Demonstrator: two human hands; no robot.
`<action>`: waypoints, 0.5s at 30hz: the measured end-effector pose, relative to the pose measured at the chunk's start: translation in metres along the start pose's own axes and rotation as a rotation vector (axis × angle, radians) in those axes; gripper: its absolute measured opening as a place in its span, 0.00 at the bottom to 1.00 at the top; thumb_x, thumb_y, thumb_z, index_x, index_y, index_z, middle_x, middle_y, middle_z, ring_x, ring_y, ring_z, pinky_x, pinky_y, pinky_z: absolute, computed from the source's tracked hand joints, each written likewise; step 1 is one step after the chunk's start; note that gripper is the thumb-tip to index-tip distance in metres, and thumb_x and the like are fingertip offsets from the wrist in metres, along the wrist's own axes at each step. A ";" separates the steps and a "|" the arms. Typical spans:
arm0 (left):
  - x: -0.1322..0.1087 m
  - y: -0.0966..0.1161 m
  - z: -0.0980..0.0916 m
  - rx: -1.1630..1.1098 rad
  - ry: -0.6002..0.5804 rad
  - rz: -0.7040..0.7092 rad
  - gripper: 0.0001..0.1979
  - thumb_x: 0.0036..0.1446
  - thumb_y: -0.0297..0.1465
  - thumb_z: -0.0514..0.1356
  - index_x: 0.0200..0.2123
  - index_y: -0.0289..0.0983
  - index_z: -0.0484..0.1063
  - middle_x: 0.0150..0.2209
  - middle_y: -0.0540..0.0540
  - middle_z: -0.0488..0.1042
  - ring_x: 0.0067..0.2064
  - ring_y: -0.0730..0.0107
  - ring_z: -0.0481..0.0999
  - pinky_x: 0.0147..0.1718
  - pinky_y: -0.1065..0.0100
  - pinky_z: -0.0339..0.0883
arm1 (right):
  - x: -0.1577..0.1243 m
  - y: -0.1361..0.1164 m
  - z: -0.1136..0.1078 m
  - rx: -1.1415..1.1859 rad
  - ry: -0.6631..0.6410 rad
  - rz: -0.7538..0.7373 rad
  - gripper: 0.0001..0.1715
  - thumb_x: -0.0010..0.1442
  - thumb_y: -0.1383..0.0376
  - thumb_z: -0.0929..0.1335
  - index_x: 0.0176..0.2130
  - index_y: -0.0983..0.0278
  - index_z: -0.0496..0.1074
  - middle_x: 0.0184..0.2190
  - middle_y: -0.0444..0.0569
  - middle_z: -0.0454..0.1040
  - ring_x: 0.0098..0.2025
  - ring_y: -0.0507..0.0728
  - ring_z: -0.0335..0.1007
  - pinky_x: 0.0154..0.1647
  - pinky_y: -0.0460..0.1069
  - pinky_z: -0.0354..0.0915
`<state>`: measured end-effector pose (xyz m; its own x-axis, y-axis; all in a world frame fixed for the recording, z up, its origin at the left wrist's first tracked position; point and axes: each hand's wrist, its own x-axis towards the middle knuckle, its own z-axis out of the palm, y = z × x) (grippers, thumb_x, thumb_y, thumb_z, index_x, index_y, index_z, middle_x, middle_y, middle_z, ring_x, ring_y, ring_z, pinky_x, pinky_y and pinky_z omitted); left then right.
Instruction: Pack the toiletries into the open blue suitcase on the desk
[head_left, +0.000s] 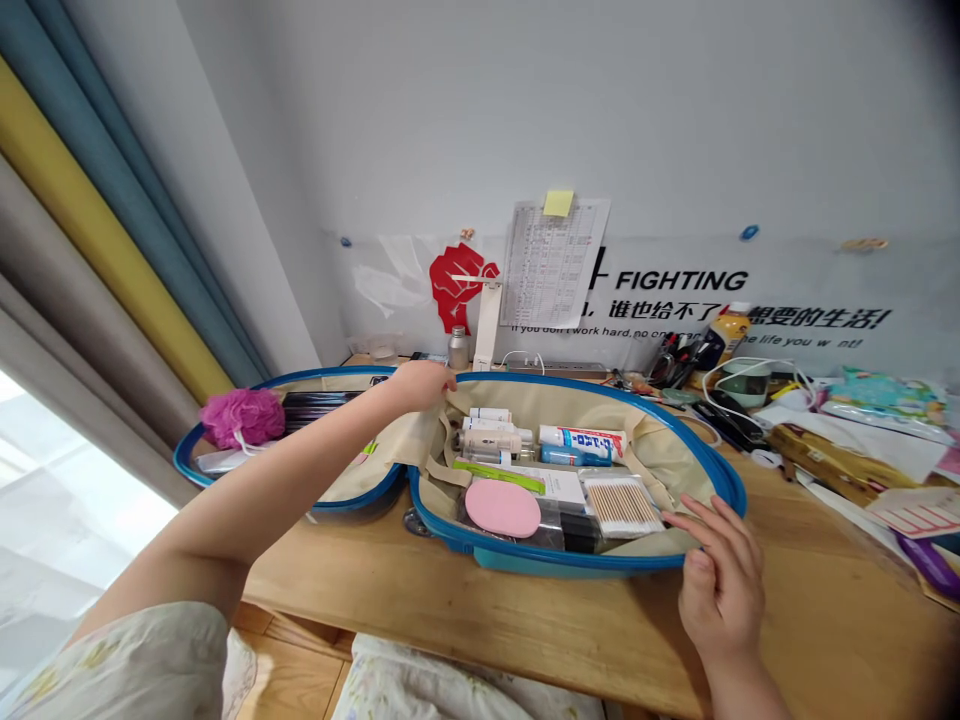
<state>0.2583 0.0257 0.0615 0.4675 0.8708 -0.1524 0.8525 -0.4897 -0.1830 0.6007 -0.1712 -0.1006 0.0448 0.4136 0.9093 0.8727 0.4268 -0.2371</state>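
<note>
An open oval case with a blue rim point(637, 563) and beige lining lies unfolded on the desk. My left hand point(421, 388) reaches across its left half, fingers closed at the far rim near the hinge; its fingertips are partly hidden. My right hand point(721, 570) is at the right front rim, fingers stretched apart over the edge. Inside the right half lie a pink oval sponge point(502, 509), a pack of cotton swabs point(624, 505), a toothpaste tube point(583, 441) and small bottles point(489, 440). A purple bath puff point(243, 417) sits in the left half.
The wooden desk point(352, 570) ends just in front of the case. Behind stand a white lamp point(488, 325) and a small metallic bottle point(457, 349). Pens point(667, 360), an orange-labelled bottle point(726, 335), cables and papers crowd the right side. Curtains point(112, 270) hang at left.
</note>
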 end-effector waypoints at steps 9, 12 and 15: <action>-0.010 -0.004 0.038 0.114 0.076 0.167 0.16 0.61 0.33 0.53 0.46 0.46 0.80 0.56 0.45 0.74 0.61 0.56 0.64 0.64 0.55 0.49 | 0.001 0.000 0.000 -0.008 0.007 -0.007 0.21 0.69 0.61 0.57 0.44 0.66 0.75 0.47 0.59 0.76 0.62 0.69 0.64 0.59 0.66 0.60; 0.007 0.005 0.051 0.156 0.020 0.189 0.17 0.54 0.31 0.58 0.45 0.45 0.80 0.57 0.43 0.74 0.63 0.50 0.61 0.64 0.48 0.44 | 0.001 0.000 -0.001 -0.017 0.000 -0.012 0.20 0.69 0.61 0.57 0.44 0.64 0.75 0.46 0.58 0.76 0.62 0.69 0.64 0.59 0.65 0.61; 0.025 0.010 0.056 0.183 -0.051 0.184 0.18 0.46 0.28 0.61 0.42 0.44 0.81 0.54 0.42 0.76 0.62 0.48 0.63 0.64 0.46 0.43 | 0.001 0.000 -0.002 -0.022 -0.007 -0.014 0.20 0.68 0.61 0.58 0.44 0.64 0.75 0.47 0.57 0.76 0.62 0.68 0.64 0.59 0.65 0.61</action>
<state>0.2654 0.0398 0.0012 0.5944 0.7652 -0.2474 0.6957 -0.6435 -0.3192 0.6017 -0.1718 -0.0990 0.0292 0.4137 0.9100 0.8835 0.4150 -0.2170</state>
